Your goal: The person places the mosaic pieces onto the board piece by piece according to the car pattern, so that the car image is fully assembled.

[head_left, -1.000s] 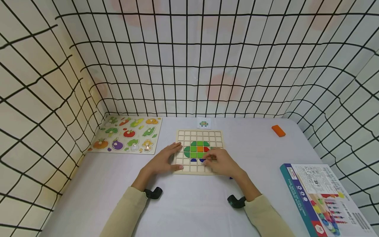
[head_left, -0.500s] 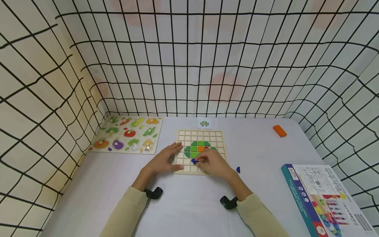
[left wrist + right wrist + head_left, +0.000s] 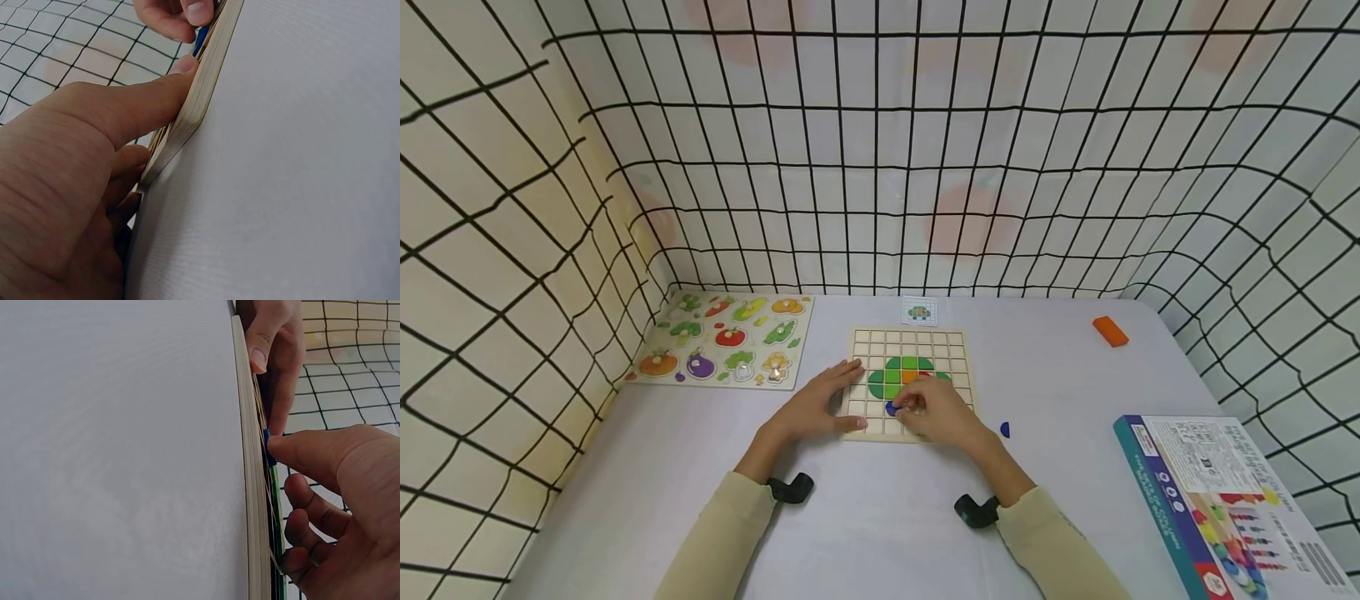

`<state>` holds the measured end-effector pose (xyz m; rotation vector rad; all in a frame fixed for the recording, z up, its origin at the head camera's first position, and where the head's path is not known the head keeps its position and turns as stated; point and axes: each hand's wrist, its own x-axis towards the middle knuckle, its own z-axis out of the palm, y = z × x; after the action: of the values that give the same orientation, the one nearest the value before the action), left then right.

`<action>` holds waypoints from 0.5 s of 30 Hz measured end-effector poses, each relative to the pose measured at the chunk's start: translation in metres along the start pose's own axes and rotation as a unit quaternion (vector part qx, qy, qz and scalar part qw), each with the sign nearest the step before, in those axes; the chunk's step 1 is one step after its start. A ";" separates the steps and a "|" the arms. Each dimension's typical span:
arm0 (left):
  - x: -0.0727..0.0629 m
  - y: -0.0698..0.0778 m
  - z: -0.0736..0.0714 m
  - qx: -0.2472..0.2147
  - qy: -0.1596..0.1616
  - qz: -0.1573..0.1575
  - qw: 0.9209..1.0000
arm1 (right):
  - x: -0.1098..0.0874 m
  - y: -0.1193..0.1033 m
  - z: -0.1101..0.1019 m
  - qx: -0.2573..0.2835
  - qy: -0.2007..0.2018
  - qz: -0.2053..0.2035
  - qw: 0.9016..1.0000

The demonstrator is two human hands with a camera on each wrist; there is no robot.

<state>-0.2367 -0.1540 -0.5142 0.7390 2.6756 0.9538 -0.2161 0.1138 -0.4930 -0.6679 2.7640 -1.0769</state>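
A wooden grid board [image 3: 951, 342] lies on the table with green, orange and red pieces [image 3: 892, 377] set in it as a rounded shape. My left hand [image 3: 815, 406] rests over the board's left edge, fingers and thumb spread; in the left wrist view the thumb [image 3: 156, 100] lies along the board's near side. Over the lower middle of the board, my right hand [image 3: 943, 410] pinches a blue half-round piece [image 3: 269, 447] with curled fingers. Blue [image 3: 891, 408] shows beside its fingertips; the fingers hide part of the pattern. Another blue half-round piece [image 3: 1004, 430] lies right of the board.
Behind the board lies a small pattern card [image 3: 919, 312]. A vegetable puzzle board [image 3: 718, 340] is at the back left. An orange block [image 3: 1110, 332] sits back right, and a large box [image 3: 1217, 492] front right. Black netting [image 3: 880, 167] stands around the table.
My right hand has moved left along the board to the left blue spot, then held nearly still. The loose blue piece now shows right of the forearm. My left hand stays put.
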 end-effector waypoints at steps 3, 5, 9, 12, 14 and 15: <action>0.000 0.000 0.000 -0.001 0.000 0.000 1.000 | 0.001 0.000 0.000 0.000 0.000 0.001 1.000; 0.000 -0.001 0.000 0.000 0.000 -0.001 1.000 | 0.001 0.000 0.000 0.004 -0.001 0.003 1.000; 0.001 0.000 0.000 0.002 -0.001 -0.001 1.000 | -0.002 0.002 -0.005 0.015 0.003 0.012 1.000; 0.000 0.002 0.000 0.000 -0.002 -0.003 1.000 | -0.007 0.008 -0.013 0.021 0.015 0.015 1.000; -0.001 0.003 -0.001 -0.003 -0.002 -0.005 1.000 | -0.012 0.012 -0.020 0.020 0.024 0.016 0.999; -0.001 0.003 -0.001 -0.006 -0.002 -0.007 1.000 | -0.015 0.014 -0.024 0.021 0.028 0.019 0.999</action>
<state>-0.2349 -0.1534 -0.5111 0.7193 2.6653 0.9633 -0.2136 0.1441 -0.4857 -0.5858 2.7800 -1.1595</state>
